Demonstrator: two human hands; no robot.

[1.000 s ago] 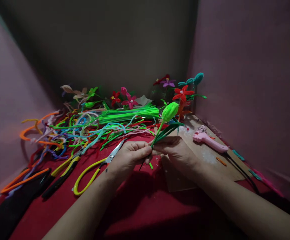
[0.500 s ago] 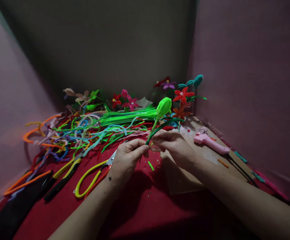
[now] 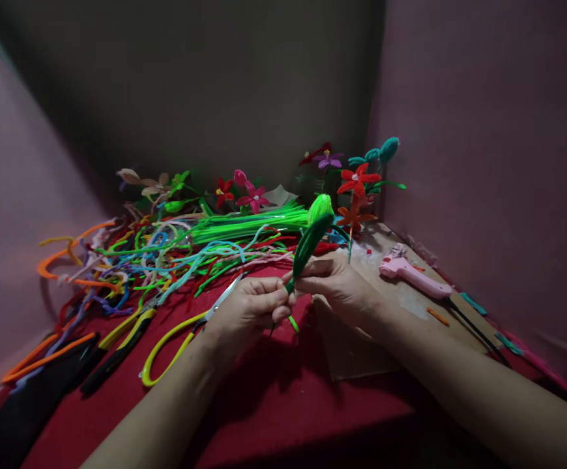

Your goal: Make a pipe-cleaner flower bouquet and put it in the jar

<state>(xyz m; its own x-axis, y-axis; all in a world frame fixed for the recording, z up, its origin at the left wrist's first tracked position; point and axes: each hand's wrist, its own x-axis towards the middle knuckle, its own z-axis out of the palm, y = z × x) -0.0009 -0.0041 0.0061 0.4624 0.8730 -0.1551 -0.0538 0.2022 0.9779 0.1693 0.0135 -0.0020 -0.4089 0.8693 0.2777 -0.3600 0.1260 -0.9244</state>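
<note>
Turned from edge-on to face-on, the broad dark green leaf (image 3: 311, 244) now rises across the bright green bud (image 3: 319, 206), where half a second ago it slanted off to the right. That leaves the stem hidden and only the bud's upper part showing, and I judge that the leaf's angle is what is being worked on.

Beneath it all spreads the red-covered bench (image 3: 322, 410), with a piece of cardboard (image 3: 347, 352) at the right. Over it, the person's two hands meet low on the flower. The left hand (image 3: 254, 303) has its grip pinched on the gathered base, so leaf and bud stand above it; a thin dark end pokes out underneath. The right hand (image 3: 345, 286) brings its fingertips up against the leaf's lower part from the right; whether that grip is clenched on it, I cannot tell.

Behind lies a bundle of bright green pipe cleaners (image 3: 249, 223). Well off to the right rests a pink glue gun (image 3: 413, 277); yellow-handled scissors (image 3: 214, 311) lie beside the left wrist. Smallest, a green snippet (image 3: 294, 324) sits just below the fingers.
</note>
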